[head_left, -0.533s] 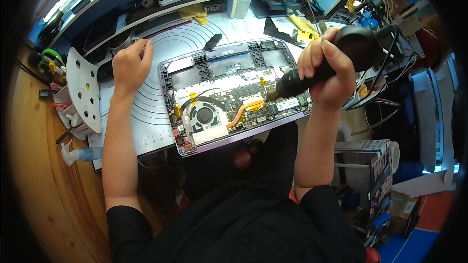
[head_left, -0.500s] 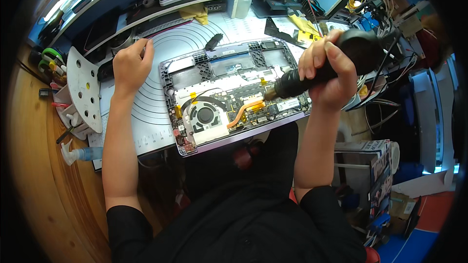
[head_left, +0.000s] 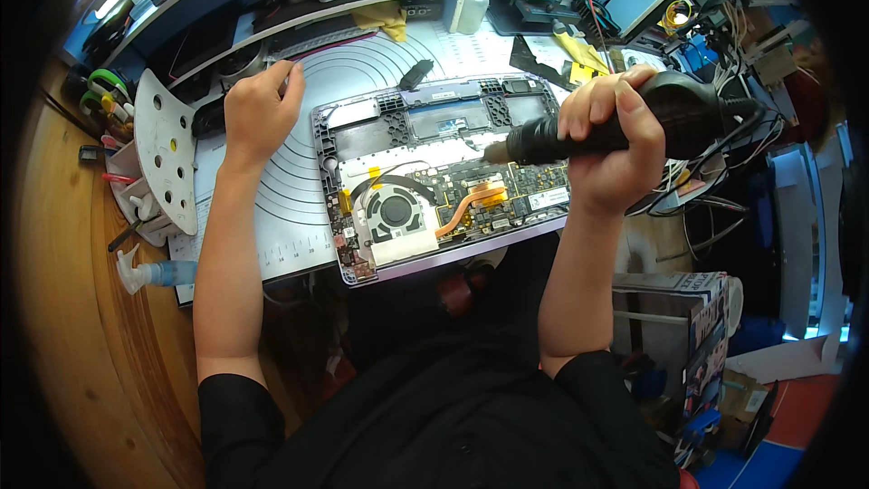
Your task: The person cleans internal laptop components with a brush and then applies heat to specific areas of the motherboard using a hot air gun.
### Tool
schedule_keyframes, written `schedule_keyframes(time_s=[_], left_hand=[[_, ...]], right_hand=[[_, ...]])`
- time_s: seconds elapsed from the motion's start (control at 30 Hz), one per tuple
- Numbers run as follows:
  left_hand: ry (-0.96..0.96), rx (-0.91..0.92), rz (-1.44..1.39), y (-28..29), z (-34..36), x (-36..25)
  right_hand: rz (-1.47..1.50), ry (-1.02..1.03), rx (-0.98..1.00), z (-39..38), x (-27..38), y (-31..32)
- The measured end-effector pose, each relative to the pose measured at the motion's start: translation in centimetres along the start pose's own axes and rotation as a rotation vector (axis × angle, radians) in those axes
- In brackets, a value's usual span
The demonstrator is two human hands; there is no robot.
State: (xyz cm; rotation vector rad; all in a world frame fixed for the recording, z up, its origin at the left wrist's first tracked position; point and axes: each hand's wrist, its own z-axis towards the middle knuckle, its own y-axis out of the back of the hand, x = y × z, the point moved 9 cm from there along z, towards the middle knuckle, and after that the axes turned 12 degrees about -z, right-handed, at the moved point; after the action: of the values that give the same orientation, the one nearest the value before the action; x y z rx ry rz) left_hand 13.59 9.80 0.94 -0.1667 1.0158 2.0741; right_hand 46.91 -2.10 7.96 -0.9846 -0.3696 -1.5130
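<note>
My right hand (head_left: 608, 140) is wrapped round a black hot air gun (head_left: 683, 113), held almost level with its nozzle toward the left. The nozzle's tip is above the far edge of the circuit board (head_left: 529, 183) in an opened laptop (head_left: 425, 260). On the board, a copper heat pipe (head_left: 460, 214) runs to a round black fan (head_left: 396, 210) at the left. My left hand (head_left: 261, 113) is closed beyond the laptop's left side, thumb against the curled fingers. Whether anything small is inside it is hidden.
The laptop lies on a white mat (head_left: 281, 217) with curved lines. A white holed holder (head_left: 169, 158) and a spray bottle (head_left: 158, 273) stand at the left. A small black part (head_left: 415, 75) and a yellow cloth (head_left: 579, 52) lie behind the laptop. Cables (head_left: 715, 195) hang at the right.
The hot air gun's nozzle has moved from beside the heat pipe's copper plate to the board's far edge. The whole view has shifted slightly; my left hand stays closed.
</note>
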Motion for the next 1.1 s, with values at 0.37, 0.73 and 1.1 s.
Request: schedule_keyframes(time_s=[0.37,0.73,1.1], left_hand=[[-0.003,-0.005,-0.001,0.3,0.0,0.1],[-0.048,-0.003,-0.016,0.3,0.1,-0.2],[-0.038,-0.008,-0.030,0.3,0.2,0.0]], right_hand=[[-0.090,-0.020,0.107,-0.9,-0.5,-3.4],[-0.454,-0.064,0.151,-1.0,1.1,-5.2],[-0.200,-0.154,0.175,-0.8,1.3,-4.8]])
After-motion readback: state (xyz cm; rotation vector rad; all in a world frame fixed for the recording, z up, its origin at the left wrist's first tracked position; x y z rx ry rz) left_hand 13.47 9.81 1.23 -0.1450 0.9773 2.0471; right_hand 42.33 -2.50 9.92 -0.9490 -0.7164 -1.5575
